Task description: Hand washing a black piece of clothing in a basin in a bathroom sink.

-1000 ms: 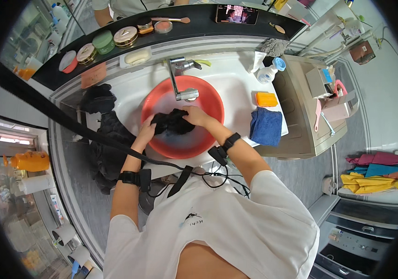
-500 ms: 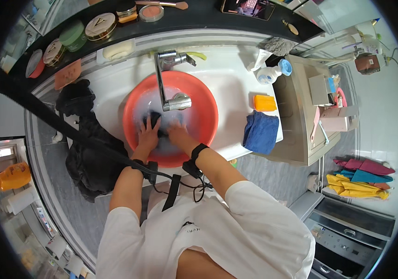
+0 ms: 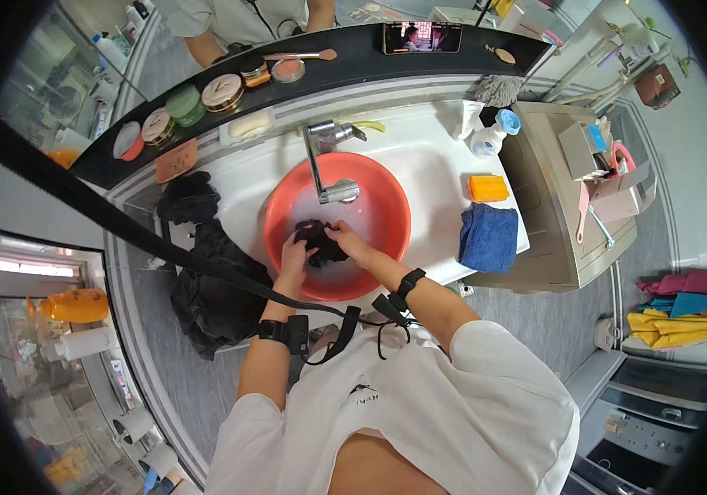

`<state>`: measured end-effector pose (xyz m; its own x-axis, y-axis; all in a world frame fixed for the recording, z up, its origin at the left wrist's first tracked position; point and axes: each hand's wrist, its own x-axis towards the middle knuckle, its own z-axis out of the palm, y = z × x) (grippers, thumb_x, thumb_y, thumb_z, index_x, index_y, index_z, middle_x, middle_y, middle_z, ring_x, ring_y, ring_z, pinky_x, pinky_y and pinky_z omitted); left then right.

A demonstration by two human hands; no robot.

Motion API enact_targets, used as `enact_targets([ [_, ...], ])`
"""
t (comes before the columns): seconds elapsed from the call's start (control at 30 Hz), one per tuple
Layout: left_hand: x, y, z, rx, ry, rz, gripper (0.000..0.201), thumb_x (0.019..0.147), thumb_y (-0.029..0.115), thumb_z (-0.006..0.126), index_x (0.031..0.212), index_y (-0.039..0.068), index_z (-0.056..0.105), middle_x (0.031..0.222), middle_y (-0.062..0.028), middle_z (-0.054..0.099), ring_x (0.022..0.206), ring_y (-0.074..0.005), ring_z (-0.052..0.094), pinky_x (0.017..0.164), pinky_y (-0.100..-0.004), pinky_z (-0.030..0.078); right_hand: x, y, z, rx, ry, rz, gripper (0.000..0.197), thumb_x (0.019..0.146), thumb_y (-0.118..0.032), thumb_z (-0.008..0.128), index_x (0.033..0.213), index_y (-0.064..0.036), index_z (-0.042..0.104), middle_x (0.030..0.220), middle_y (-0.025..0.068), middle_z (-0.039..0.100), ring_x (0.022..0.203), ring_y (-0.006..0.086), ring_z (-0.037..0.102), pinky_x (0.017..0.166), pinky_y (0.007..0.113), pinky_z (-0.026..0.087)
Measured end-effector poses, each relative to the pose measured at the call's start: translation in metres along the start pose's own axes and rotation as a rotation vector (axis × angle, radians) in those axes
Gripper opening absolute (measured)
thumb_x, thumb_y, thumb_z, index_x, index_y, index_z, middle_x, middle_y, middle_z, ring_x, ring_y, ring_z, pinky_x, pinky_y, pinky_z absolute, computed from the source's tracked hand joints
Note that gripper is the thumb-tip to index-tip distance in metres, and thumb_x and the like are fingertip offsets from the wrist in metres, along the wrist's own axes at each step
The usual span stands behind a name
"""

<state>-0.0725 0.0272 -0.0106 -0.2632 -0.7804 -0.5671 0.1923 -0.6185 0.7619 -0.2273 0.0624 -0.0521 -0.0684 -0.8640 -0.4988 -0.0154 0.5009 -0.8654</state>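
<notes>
Above the cloudy water of an orange-red basin (image 3: 391,235), a bunched wet black cloth (image 3: 317,241) is gripped from both sides. My left hand (image 3: 294,252) has its fingers closed on the cloth's left edge. On the other side, my right hand (image 3: 347,238) pinches its right part. Whether it is a sock or another small garment cannot be made out. A chrome faucet (image 3: 315,161) reaches over the basin, which stands in a white sink (image 3: 436,165).
Dark clothes (image 3: 217,289) drape over the sink's left side. An orange soap bar (image 3: 488,188), a folded blue towel (image 3: 488,238) and a white pump bottle (image 3: 487,142) sit at the right. Behind runs a black shelf (image 3: 357,70) with cosmetics and a phone (image 3: 422,38).
My hands, spread down in the soapy water before, have come together and now hold the black cloth up bunched. The whole view has shifted, showing more of the mirror.
</notes>
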Motion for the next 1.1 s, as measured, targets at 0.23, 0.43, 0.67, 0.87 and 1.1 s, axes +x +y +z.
enact_targets([
  [0.23, -0.050, 0.039, 0.032, 0.060, -0.254, 0.063, 0.026, 0.081, 0.009, 0.057, 0.106, 0.003, 0.056, 0.098, -0.0065, 0.059, 0.088, -0.0167, 0.059, 0.075, -0.0285, 0.050, -0.047, -0.091, 0.030, 0.743, 0.202, 0.150, 0.054, 0.081, -0.036, 0.068, 0.117, -0.0059, 0.041, 0.106, 0.0146, 0.055, 0.094, 0.0236, 0.057, 0.076, 0.037, 0.050],
  [0.43, -0.051, 0.031, 0.016, -0.046, 0.014, -0.081, 0.036, 0.088, 0.030, 0.056, 0.114, 0.007, 0.048, 0.109, -0.0100, 0.056, 0.097, -0.0237, 0.060, 0.081, -0.0394, 0.052, -0.002, -0.044, 0.030, 0.043, 0.464, -0.228, 0.022, 0.079, -0.015, 0.066, 0.088, 0.0001, 0.054, 0.081, 0.0125, 0.060, 0.074, 0.0253, 0.061, 0.069, 0.035, 0.049],
  [0.67, -0.036, 0.023, -0.001, -0.475, -0.195, -0.211, 0.054, 0.088, 0.058, 0.045, 0.119, 0.014, 0.051, 0.115, -0.0051, 0.057, 0.105, -0.0225, 0.056, 0.086, -0.0401, 0.047, -0.086, -0.105, 0.057, -0.568, 0.134, -0.591, 0.015, 0.074, -0.023, 0.064, 0.072, -0.0116, 0.056, 0.090, 0.0057, 0.059, 0.083, 0.0303, 0.058, 0.067, 0.039, 0.047],
  [0.87, 0.009, -0.062, -0.057, -0.501, -0.384, 0.336, 0.045, 0.092, 0.050, 0.044, 0.116, 0.013, 0.052, 0.111, -0.0061, 0.059, 0.103, -0.0213, 0.057, 0.087, -0.0363, 0.048, -0.094, -0.108, 0.081, -0.789, 0.177, -0.908, 0.021, 0.071, -0.022, 0.068, 0.060, -0.0093, 0.056, 0.077, 0.0020, 0.059, 0.073, 0.0242, 0.060, 0.060, 0.036, 0.048],
  [1.1, 0.023, -0.048, -0.043, -0.745, -0.351, -0.107, 0.035, 0.096, 0.037, 0.042, 0.116, 0.010, 0.052, 0.110, -0.0077, 0.059, 0.100, -0.0219, 0.059, 0.086, -0.0369, 0.050, -0.048, -0.093, 0.068, -0.684, 0.379, -0.898, 0.019, 0.075, -0.021, 0.064, 0.061, -0.0085, 0.059, 0.069, 0.0083, 0.058, 0.063, 0.0293, 0.059, 0.054, 0.039, 0.047],
])
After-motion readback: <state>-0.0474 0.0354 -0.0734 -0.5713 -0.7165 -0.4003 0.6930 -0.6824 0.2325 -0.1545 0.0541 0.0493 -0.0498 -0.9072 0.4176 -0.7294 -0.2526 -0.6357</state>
